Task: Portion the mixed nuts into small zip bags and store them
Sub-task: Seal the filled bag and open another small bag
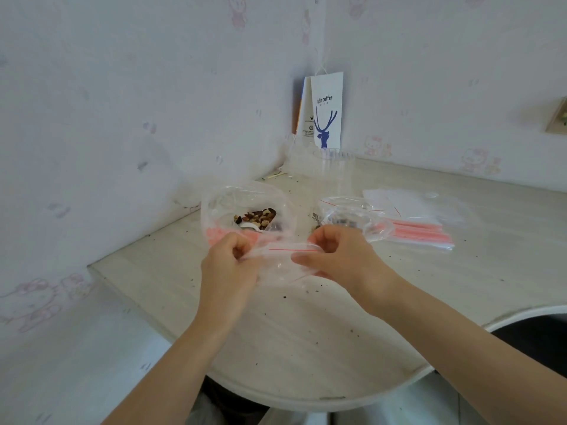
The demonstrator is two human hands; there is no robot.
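A small clear zip bag point(283, 261) with a red line at its top hangs between my hands, just above the table. My left hand point(228, 265) pinches its left end and my right hand point(334, 254) pinches its right end. I cannot tell whether the bag holds anything. Behind my left hand a large clear bag point(245, 207) stands open with mixed nuts point(256, 216) and a white scoop point(251, 226) inside. A filled small bag point(352, 217) lies behind my right hand.
A stack of flat zip bags point(420, 231) with pink strips lies at the right. A clear plastic cup point(333, 176) and a white paper coffee bag point(326, 110) stand in the corner. The pale table point(306, 332) is speckled with crumbs; walls close in at left and behind.
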